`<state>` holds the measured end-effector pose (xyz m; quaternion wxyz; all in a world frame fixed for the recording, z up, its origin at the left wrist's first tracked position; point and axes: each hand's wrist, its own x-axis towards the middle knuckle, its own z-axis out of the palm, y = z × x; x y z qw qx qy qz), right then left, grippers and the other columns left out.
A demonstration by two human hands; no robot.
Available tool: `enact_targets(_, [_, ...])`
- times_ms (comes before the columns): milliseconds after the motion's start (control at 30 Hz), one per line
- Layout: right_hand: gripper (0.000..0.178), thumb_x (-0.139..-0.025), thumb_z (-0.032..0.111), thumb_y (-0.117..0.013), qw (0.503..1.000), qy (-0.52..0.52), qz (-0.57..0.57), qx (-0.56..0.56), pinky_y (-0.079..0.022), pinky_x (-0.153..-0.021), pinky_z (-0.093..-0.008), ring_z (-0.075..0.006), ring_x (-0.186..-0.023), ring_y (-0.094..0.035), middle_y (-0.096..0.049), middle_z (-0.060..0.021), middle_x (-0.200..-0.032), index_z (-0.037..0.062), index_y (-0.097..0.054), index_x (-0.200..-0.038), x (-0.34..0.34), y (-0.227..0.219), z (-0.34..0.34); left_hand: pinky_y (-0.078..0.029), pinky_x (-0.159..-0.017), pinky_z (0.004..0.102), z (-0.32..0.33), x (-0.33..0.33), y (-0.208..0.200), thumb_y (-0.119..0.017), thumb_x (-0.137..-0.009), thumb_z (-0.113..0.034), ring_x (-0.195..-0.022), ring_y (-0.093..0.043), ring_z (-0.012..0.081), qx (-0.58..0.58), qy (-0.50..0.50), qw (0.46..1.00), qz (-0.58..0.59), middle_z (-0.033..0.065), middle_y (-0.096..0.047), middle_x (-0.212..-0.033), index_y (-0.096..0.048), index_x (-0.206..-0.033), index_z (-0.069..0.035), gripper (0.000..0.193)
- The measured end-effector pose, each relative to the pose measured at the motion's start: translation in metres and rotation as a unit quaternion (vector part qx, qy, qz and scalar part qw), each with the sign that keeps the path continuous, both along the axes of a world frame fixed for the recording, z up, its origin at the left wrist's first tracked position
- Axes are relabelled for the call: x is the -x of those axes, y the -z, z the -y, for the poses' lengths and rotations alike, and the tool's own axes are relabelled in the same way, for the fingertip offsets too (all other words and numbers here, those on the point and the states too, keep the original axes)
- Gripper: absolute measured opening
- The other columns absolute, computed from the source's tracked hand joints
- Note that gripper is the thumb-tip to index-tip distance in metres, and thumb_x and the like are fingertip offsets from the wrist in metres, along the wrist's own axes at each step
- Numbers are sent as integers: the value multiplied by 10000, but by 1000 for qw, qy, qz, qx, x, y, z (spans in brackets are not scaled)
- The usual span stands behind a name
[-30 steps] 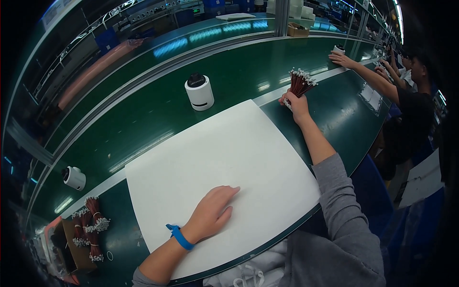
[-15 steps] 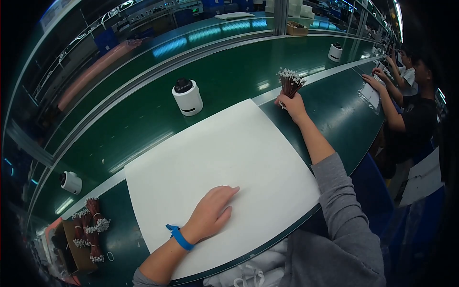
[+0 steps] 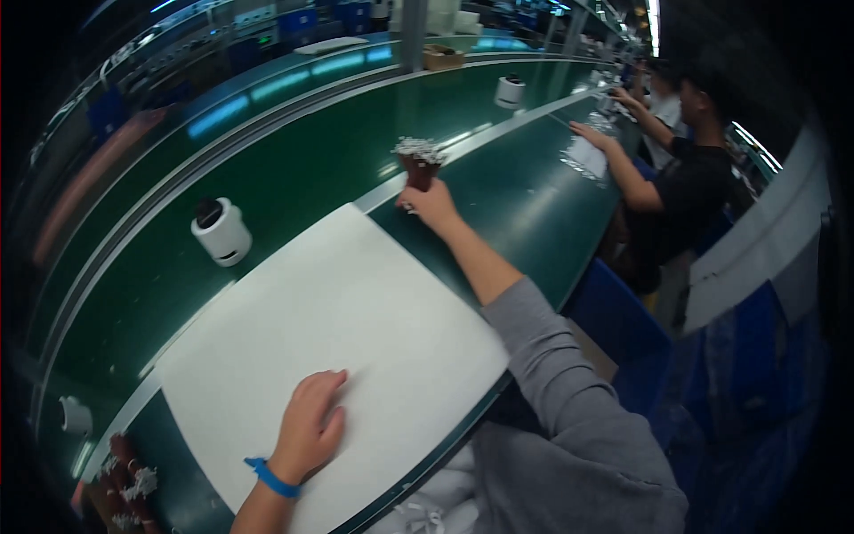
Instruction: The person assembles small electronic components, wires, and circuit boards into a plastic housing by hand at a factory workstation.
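Green conveyor belt curves away from me in a dim factory line, and a green tabletop [image 3: 525,214] runs alongside it under my arms. My right hand [image 3: 431,205] is stretched far out ahead, its fingers [image 3: 411,201] closed round the base of a bundle of dark brown wires with whitish tips [image 3: 418,163]. The bundle stands nearly upright above those fingers, long axis pointing up and away from me, bright ends on top. My left hand [image 3: 307,432], with a blue wristband [image 3: 272,479], lies close to my body, fingers loosely spread and flat on a large white sheet [image 3: 356,311], holding nothing. So the bundle sits well forward and to the right of my left hand, with the whole sheet between them.

Left of the right fingers, on the belt, stands a small white cylindrical device with a dark top [image 3: 221,231]; another like it [image 3: 510,91] sits farther along. More brown bundles [image 3: 124,476] lie left of my left hand. To the right, a person in black [image 3: 689,191] leans over the tabletop.
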<state>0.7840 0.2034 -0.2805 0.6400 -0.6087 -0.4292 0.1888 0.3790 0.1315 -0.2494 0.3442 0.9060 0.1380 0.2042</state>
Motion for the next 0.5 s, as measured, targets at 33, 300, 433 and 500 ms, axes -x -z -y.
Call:
enact_targets(33, [133,-726,131,-629,1000,20,4,19,-489,-595,-281,-135,-612,-609,-634,-69,-667,7,-603,-766,14,-5,5,-414,-958,411,0,8,-3,-556,-759,-15,-1121,-498,355,5,-17,1000,-13,182,-553,-1169,-529,-1212,-15,454])
enact_targets(300, [198,-768,202,-623,707,65,540,452,-544,-625,-381,-254,-780,-683,-692,-100,-911,64,-682,-897,29,-68,81,-408,-965,393,13,9,-14,-558,-759,-20,-1127,-497,339,0,-30,1000,-7,174,-557,-1170,-531,-1207,-11,449])
enact_targets(433, [208,-835,147,-582,582,14,562,588,-547,-573,-435,-259,-802,-679,-687,-97,-978,73,-692,-995,47,-78,77,-403,-975,389,28,16,-19,-553,-761,-17,-1131,-498,336,10,-40,999,-19,173,-559,-1175,-531,-1211,-13,451])
enact_targets(500, [198,-822,144,-592,583,21,536,610,-544,-579,-433,-262,-802,-676,-688,-92,-970,64,-694,-971,53,-67,62,-403,-977,389,29,17,-20,-552,-761,-16,-1132,-499,336,1,-43,999,-21,173,-560,-1177,-532,-1213,-14,453])
